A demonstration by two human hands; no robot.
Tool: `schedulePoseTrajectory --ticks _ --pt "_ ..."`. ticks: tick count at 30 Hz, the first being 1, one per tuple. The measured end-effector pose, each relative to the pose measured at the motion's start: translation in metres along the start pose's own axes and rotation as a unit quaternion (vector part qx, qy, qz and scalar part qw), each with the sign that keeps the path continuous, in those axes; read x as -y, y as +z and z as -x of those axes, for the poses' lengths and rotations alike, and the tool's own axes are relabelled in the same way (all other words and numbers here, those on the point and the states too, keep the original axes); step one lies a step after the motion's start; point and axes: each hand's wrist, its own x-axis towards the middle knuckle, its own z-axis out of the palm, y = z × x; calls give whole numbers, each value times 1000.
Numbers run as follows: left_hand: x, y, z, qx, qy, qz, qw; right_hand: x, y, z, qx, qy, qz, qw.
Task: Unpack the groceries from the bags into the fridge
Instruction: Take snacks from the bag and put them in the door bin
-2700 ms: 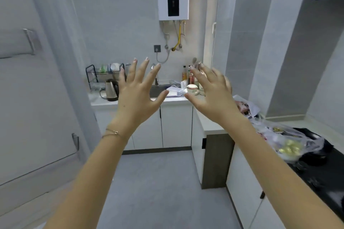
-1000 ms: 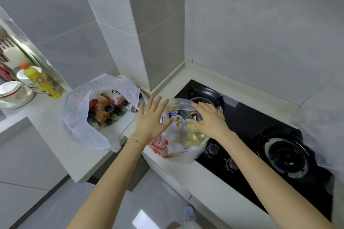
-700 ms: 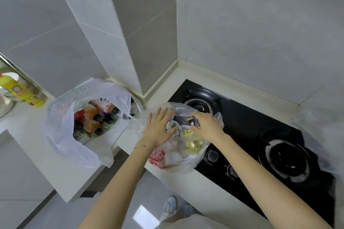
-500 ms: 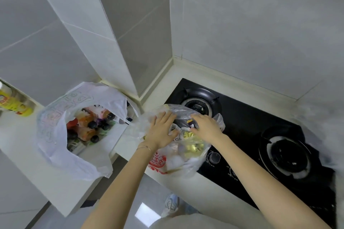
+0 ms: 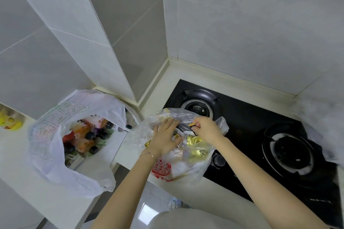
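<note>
A clear plastic grocery bag with a red print (image 5: 186, 165) sits at the near edge of the pale counter (image 5: 186, 74), overlapping the left edge of the black glass gas hob (image 5: 247, 117), with gold-foil packets (image 5: 195, 141) showing inside it. The left hand (image 5: 165, 139) lies flat on the bag's open top with fingers straight and close together, while the right hand (image 5: 207, 129) has its fingers curled, pinching the film at the bag's mouth. Further left on the counter, a white plastic bag (image 5: 48, 154) gapes open over dark-capped bottles (image 5: 87, 135).
</note>
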Motion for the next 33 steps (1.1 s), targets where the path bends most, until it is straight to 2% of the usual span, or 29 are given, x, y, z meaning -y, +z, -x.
schedulePoseTrajectory --ticks 4,8,12,16,19,24,29,33 --pt "-6 -3 -6 -59 45 50 996 12 -11 -2 -25 -21 -106 994" --pt "-21 -11 -8 -99 101 178 974 36 -27 0 -78 -48 -200 976" --pt "-33 -20 -3 -110 38 298 947 54 -38 8 -112 -48 -284 951" --pt "-26 -24 0 -115 13 357 927 52 -36 11 -101 -39 -333 937" --pt "-22 -28 4 -111 -13 420 900 41 -29 13 -85 -35 -270 958" --pt "-8 -31 9 -122 -58 459 878 17 -13 17 12 -6 -94 996" --pt "-3 -30 14 -118 -71 463 876 7 1 20 93 -10 70 993" --pt "-3 -30 19 -125 -80 462 874 5 9 21 124 -15 153 980"
